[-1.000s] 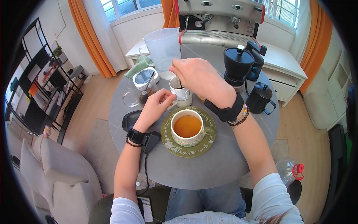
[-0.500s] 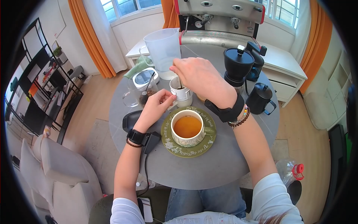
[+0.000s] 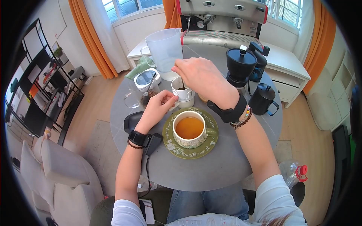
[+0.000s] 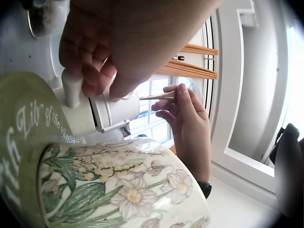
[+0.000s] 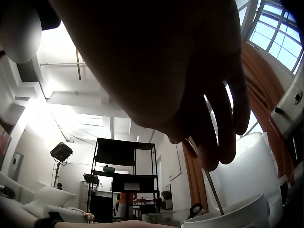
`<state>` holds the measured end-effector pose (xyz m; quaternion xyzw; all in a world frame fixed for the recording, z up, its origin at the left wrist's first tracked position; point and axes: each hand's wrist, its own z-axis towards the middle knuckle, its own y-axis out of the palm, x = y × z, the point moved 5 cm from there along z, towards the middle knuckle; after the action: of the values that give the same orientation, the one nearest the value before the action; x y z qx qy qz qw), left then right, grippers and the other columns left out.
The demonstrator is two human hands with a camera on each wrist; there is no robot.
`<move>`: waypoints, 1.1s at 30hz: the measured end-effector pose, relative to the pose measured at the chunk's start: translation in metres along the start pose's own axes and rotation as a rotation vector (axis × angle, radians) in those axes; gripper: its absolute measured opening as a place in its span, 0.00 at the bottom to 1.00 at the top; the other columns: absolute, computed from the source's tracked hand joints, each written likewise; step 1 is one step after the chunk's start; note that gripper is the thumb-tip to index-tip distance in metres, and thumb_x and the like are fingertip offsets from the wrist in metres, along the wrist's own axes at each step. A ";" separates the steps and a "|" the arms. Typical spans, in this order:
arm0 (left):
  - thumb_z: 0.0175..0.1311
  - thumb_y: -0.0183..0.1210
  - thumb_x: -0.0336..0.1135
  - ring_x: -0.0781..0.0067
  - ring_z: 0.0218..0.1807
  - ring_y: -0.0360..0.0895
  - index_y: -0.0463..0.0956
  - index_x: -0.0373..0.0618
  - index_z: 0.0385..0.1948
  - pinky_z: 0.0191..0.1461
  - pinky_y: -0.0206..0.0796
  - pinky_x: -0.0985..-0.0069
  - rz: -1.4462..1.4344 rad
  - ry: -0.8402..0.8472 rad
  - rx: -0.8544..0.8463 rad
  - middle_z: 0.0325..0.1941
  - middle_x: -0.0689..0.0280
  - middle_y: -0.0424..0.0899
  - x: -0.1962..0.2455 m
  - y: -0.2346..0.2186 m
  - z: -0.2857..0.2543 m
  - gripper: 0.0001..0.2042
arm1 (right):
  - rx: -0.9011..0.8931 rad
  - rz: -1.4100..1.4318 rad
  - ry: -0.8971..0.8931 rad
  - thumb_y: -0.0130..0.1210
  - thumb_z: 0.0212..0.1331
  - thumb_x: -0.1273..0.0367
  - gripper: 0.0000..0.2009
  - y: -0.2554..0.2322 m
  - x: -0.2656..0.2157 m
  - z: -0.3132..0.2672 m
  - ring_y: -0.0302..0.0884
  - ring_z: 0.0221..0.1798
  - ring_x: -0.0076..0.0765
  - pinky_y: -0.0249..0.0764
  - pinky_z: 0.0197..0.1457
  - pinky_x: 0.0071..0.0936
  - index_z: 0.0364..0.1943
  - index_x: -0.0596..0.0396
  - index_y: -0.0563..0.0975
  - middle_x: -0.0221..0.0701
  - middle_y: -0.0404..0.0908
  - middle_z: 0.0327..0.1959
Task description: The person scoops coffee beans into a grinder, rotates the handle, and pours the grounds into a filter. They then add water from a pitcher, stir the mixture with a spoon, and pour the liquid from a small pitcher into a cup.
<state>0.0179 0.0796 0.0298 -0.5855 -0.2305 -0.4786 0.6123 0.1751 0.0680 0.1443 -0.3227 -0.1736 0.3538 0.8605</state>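
Orange curtains (image 3: pixel 88 43) framed the room behind the round grey bench (image 3: pixel 200 173). On it, the white cup (image 3: pixel 184 100) stood just beyond the floral teacup (image 3: pixel 189 142). The right hand's (image 3: pixel 205 81) grip pinched a slim rod (image 5: pixel 214 192), its lower tip hidden inside the white cup. The left hand's (image 3: pixel 156 107) curled grip held the white cup's side, the exact contact hard to make out. Since the earlier frame, the rod had shifted slightly.

"Stick?"
"Thin stick (image 5: pixel 214 192), slanted, by my reading; lower end inside the white holder (image 3: pixel 177 90)."
"Holder?"
"Round, open-topped, upright, seated on the white mug (image 3: pixel 187 102). I log the mug as upright, with a side handle."
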 end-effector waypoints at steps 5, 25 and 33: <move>0.70 0.56 0.43 0.89 0.29 0.70 0.76 0.43 0.38 0.30 0.62 0.87 -0.002 0.004 0.001 0.28 0.75 0.78 0.001 0.000 0.000 0.12 | 0.001 0.012 0.003 0.53 0.65 0.63 0.11 -0.001 0.000 0.001 0.82 0.31 0.42 0.76 0.34 0.33 0.29 0.56 0.74 0.37 0.80 0.24; 0.70 0.56 0.43 0.89 0.30 0.71 0.76 0.42 0.39 0.31 0.63 0.87 0.010 0.009 -0.013 0.28 0.74 0.78 0.000 0.000 0.000 0.13 | -0.009 0.105 -0.058 0.54 0.64 0.65 0.10 0.007 -0.015 -0.002 0.82 0.33 0.43 0.77 0.37 0.35 0.31 0.57 0.76 0.38 0.81 0.25; 0.69 0.57 0.42 0.87 0.30 0.70 0.76 0.39 0.38 0.32 0.63 0.85 0.032 0.021 -0.003 0.28 0.73 0.78 0.001 0.001 -0.001 0.13 | -0.029 0.091 -0.056 0.54 0.64 0.64 0.10 0.006 -0.020 -0.002 0.82 0.33 0.42 0.77 0.38 0.34 0.31 0.57 0.76 0.37 0.81 0.25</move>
<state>0.0186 0.0783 0.0301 -0.5848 -0.2140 -0.4752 0.6216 0.1596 0.0565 0.1373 -0.3328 -0.1880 0.3991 0.8334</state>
